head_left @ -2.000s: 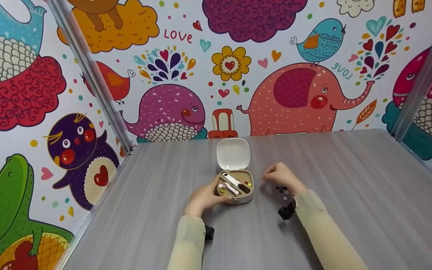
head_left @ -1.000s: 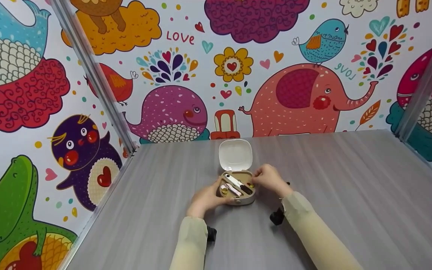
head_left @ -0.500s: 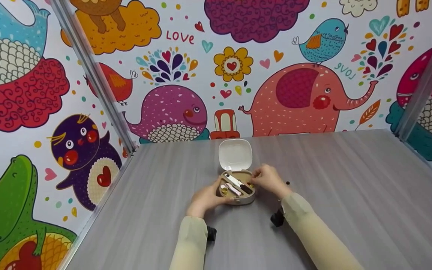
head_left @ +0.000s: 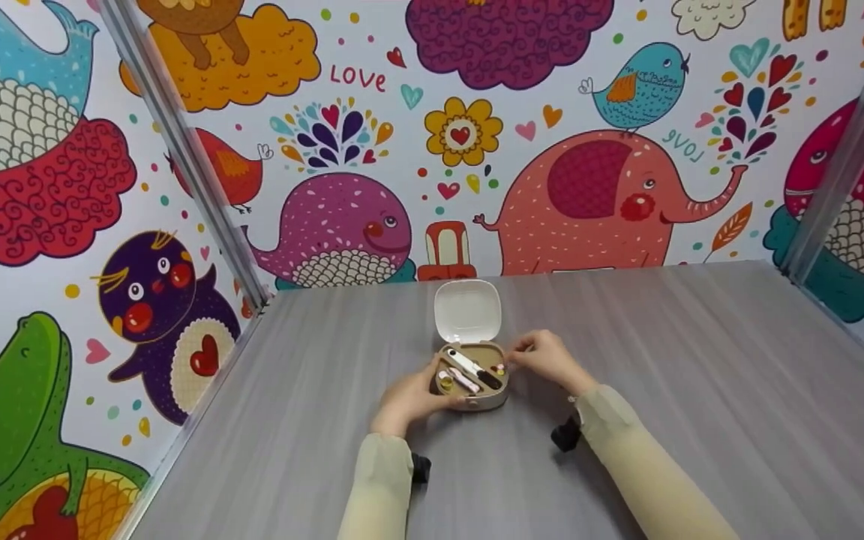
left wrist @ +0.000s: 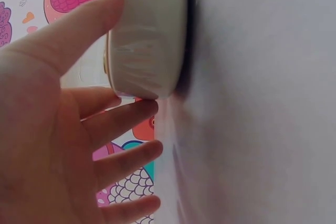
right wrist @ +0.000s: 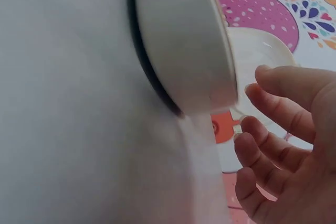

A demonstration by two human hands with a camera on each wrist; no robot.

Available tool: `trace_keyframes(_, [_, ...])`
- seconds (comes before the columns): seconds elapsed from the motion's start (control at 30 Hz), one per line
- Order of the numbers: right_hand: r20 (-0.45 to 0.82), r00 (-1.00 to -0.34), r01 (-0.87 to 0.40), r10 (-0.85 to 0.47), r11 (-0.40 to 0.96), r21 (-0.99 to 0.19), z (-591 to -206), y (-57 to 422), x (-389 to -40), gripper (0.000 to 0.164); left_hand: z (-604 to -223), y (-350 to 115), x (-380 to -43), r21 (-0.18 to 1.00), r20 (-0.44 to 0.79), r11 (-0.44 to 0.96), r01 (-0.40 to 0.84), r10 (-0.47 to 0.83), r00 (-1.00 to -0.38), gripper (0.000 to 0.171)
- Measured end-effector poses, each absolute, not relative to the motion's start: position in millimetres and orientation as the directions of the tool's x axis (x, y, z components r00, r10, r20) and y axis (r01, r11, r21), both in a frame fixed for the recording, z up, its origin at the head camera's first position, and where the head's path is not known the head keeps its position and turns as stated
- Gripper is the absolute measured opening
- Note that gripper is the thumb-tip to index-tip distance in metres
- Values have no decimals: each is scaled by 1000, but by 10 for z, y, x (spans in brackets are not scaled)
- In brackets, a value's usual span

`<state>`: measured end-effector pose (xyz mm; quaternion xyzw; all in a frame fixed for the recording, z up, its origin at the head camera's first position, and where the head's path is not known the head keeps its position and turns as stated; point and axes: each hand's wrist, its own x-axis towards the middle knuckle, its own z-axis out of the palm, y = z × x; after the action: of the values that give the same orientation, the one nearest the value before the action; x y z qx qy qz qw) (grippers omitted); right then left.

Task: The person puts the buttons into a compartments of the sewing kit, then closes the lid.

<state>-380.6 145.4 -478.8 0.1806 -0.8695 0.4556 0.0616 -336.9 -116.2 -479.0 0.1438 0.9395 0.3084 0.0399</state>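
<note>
Shifted since 0.5 s ago: right hand (head_left: 550,358), now slightly farther right of the box (head_left: 486,404), where a pale bit newly shows among the small coloured pieces (head_left: 499,369). We no longer see the dark dot by the right wrist on the table (head_left: 289,465); we cannot tell whether the hand hides it.

Box position: between the 2 hands, lid (head_left: 467,311) standing open on its far side. Left hand (head_left: 408,397) grips the near left corner, thumb on the near wall, 2 fingertips seemingly against the left side, the other 2 spread free. Right hand is loosely curved, thumb tip narrowly apart from the forefinger; we see nothing held.

Key relation, as we judge it: the right compartment lies just left of the right fingertips, making that hand the nearer for it. The white-and-black tool (head_left: 474,367) has its long axis slanting from far left to near right, dividing those pieces from the pink-and-white stick (head_left: 464,380) and gold round item (head_left: 446,382) at left.
</note>
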Motion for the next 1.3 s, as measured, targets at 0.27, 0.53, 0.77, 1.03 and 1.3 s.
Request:
trace_keyframes(0.27, [214, -958, -283, -192, 494, -822, -4798, 1816, -3793, 8, -4830, -1188, -3376, 602, 14, 762, 239, 289, -957, 99])
trace_keyframes(0.53, [186, -968, -247, -166, 534, -809, -4991, 2235, -3759, 18, -4840, -1196, -3380, 602, 20, 759, 249, 298, -954, 99])
trace_keyframes(0.77, [164, -981, -194, -104, 577, -794, -5083, 2352, -3727, 27, -4802, -1166, -3376, 596, 24, 761, 257, 303, -953, 96])
trace_keyframes(1.03, [117, -990, -138, -76, 632, -763, -5066, 2356, -3745, 26, -4797, -1158, -3364, 600, 14, 761, 248, 301, -954, 96])
trace_keyframes(1.3, [80, -993, -117, -86, 649, -752, -5051, 2352, -3774, 27, -4793, -1160, -3365, 591, 13, 769, 245, 294, -956, 96])
